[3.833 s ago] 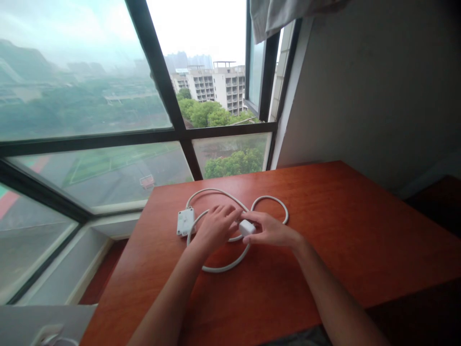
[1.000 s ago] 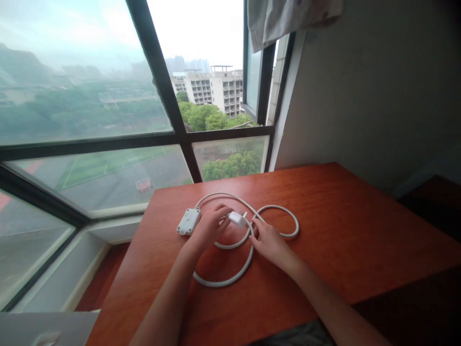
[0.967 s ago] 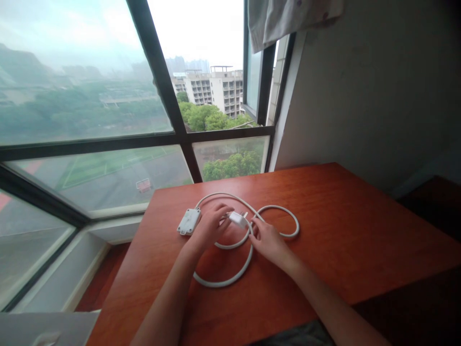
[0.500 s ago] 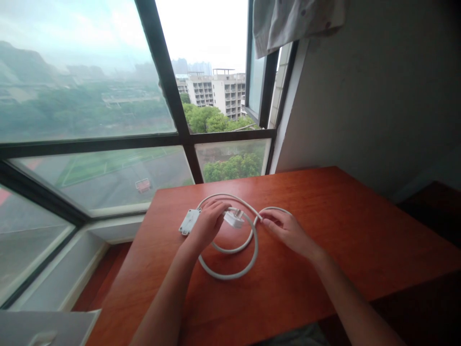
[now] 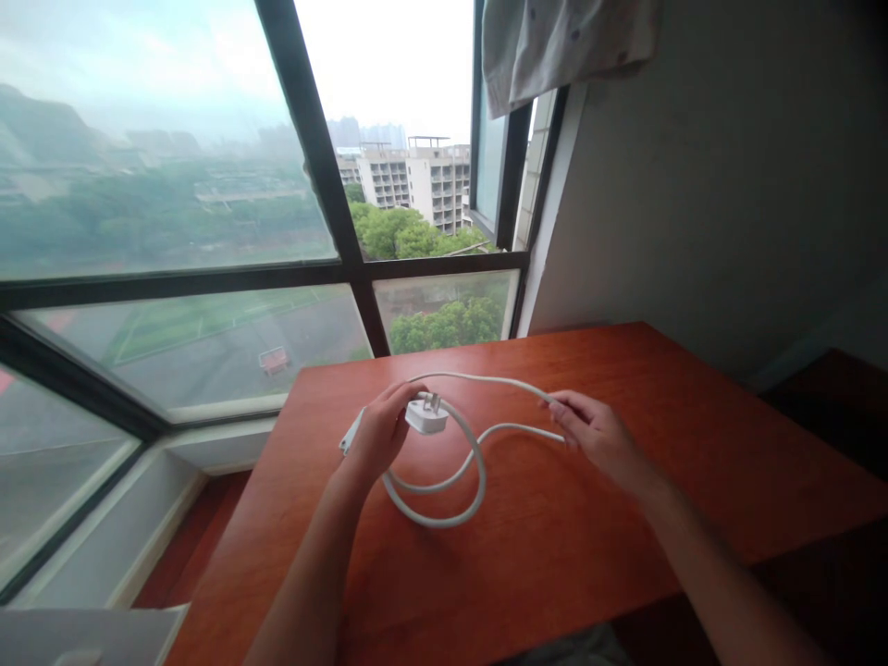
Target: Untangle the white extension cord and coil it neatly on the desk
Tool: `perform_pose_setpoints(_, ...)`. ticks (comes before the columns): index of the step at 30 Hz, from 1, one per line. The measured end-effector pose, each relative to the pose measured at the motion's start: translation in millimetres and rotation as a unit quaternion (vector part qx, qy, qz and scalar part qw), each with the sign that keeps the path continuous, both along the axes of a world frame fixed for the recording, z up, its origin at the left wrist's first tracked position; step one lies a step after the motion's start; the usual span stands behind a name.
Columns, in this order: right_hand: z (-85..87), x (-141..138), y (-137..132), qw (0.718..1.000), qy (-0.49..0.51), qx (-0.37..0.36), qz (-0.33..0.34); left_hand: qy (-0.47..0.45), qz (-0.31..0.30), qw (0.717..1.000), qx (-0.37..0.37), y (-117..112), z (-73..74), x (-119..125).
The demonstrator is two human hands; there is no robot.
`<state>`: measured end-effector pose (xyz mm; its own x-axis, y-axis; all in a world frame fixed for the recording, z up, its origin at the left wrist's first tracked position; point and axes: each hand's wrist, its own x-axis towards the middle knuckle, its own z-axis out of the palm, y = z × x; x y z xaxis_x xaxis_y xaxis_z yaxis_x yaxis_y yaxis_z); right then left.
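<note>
A white power cord (image 5: 484, 377) lies in loops over a reddish wooden table (image 5: 555, 555). At its end is a white plug (image 5: 425, 414) with its metal prongs pointing up, just right of my left hand's fingers. My left hand (image 5: 383, 421) is closed around the cord beside the plug. Partly hidden behind that hand is the pale, flat end of a power strip (image 5: 351, 433). My right hand (image 5: 589, 427) pinches the cord between thumb and fingers at the right, and a second stretch of cord reaches the same hand lower down.
Large windows (image 5: 173, 351) with dark frames border the table's far and left sides. A grey wall (image 5: 659, 203) rises at the right, and a light curtain (image 5: 569, 46) hangs at the top. A pale surface (image 5: 104, 634) shows at the lower left.
My right hand has moved right, drawing the cord out with it, so the upper loop is now a longer, flatter line. My left hand and the plug have shifted slightly left.
</note>
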<state>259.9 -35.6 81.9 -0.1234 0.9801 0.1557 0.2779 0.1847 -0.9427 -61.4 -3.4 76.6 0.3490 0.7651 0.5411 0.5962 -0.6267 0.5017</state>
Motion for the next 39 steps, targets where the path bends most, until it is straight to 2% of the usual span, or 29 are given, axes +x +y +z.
perform_pose_setpoints(3,47.4,4,8,0.984,0.164,-0.064,0.017,0.002,0.006,1.000,0.013,-2,5.0,-4)
perform_pose_setpoints(7,98.3,9,21,0.952,0.257,-0.144,0.082,0.001,-0.002,1.000,0.020,-6,10.9,-6)
perform_pose_setpoints(10,115.6,11,31,0.932,0.301,-0.169,0.108,0.008,-0.012,1.000,0.018,-9,13.5,-3)
perform_pose_setpoints(14,115.7,14,45,0.930,0.319,-0.139,0.118,0.014,-0.014,1.000,0.015,-10,14.3,-1)
perform_pose_setpoints(17,103.2,17,54,0.930,0.330,-0.140,0.087,0.012,-0.015,1.000,0.017,-10,14.8,-2)
perform_pose_setpoints(19,87.9,22,61,0.921,0.352,-0.159,0.050,0.010,-0.016,1.000,0.020,-9,15.3,-4)
perform_pose_setpoints(22,55.0,37,74,0.901,0.389,-0.189,-0.025,0.012,-0.006,1.000,0.018,-7,14.6,-7)
perform_pose_setpoints(25,17.5,58,85,0.865,0.433,-0.224,-0.121,0.020,0.030,0.999,0.015,-3,10.6,-12)
perform_pose_setpoints(29,-25.8,79,91,0.821,0.476,-0.221,-0.225,0.027,0.081,0.996,-0.005,4,4.0,-18)
perform_pose_setpoints(30,-35.0,81,91,0.819,0.474,-0.208,-0.246,0.029,0.091,0.995,-0.016,5,3.2,-19)
perform_pose_setpoints(33,-59.8,85,88,0.839,0.420,-0.148,-0.313,0.043,0.105,0.991,-0.064,7,2.7,-21)
perform_pose_setpoints(35,-74.0,86,86,0.864,0.353,-0.110,-0.340,0.061,0.100,0.987,-0.109,6,2.0,-21)
perform_pose_setpoints(37,-84.7,88,85,0.911,0.236,-0.074,-0.330,0.084,0.093,0.980,-0.157,5,-0.5,-21)
perform_pose_setpoints(39,-90.2,90,84,0.950,0.045,-0.012,-0.309,0.107,0.090,0.970,-0.199,5,-4.7,-19)
